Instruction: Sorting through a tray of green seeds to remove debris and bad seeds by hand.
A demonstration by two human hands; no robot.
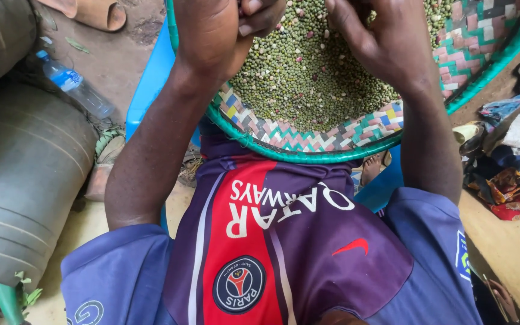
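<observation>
both forearms reach down, left hand (212, 33) and right hand (380, 36) curled over peas (308, 78)

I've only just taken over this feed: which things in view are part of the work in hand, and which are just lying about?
In use:
- woven tray on the lap
- green peas heaped in it
- left hand and right hand, both over the peas

Lying about:
- plastic water bottle
- grey drum
- pile of clothes
- sandal

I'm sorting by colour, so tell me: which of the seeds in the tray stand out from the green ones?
The few reddish-pink seeds scattered among the mass of green seeds in the woven tray; they are darker and redder.
</observation>
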